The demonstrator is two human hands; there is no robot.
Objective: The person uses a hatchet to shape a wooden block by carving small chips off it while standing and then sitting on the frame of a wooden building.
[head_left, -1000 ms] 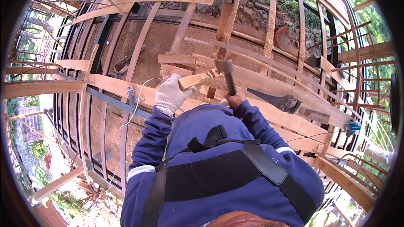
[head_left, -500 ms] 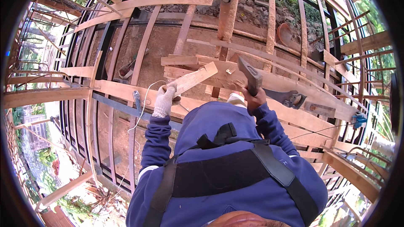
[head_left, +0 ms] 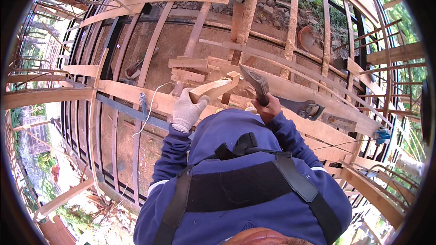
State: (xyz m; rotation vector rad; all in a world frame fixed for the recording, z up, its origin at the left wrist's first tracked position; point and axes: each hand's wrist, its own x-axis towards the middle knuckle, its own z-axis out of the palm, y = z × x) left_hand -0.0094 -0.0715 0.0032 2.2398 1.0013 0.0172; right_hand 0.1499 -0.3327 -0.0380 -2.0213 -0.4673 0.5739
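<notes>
My left hand (head_left: 188, 109), in a pale knitted glove, is closed on a short wooden piece (head_left: 211, 88), angled up to the right, its far end pale and split. My bare right hand (head_left: 267, 105) grips the handle of a dark hatchet (head_left: 255, 84), whose head is beside that far end; I cannot tell if they touch. Short offcuts (head_left: 186, 62) are stacked on long boards just beyond my left hand. A handsaw (head_left: 309, 109) lies on the boards right of my right hand.
A board and beam framework (head_left: 161, 31) spans over bare earth, rubble and plants. A white cord (head_left: 152, 106) hangs left of me beside a grey-blue tool (head_left: 142, 100). A blue tool (head_left: 381, 135) sits at the far right, near rusty bars (head_left: 399, 75).
Half a second ago the wooden piece was raised and turned flatter; it is now lower and steeper on its side. The hatchet has shifted left toward it. Both hands keep their grip.
</notes>
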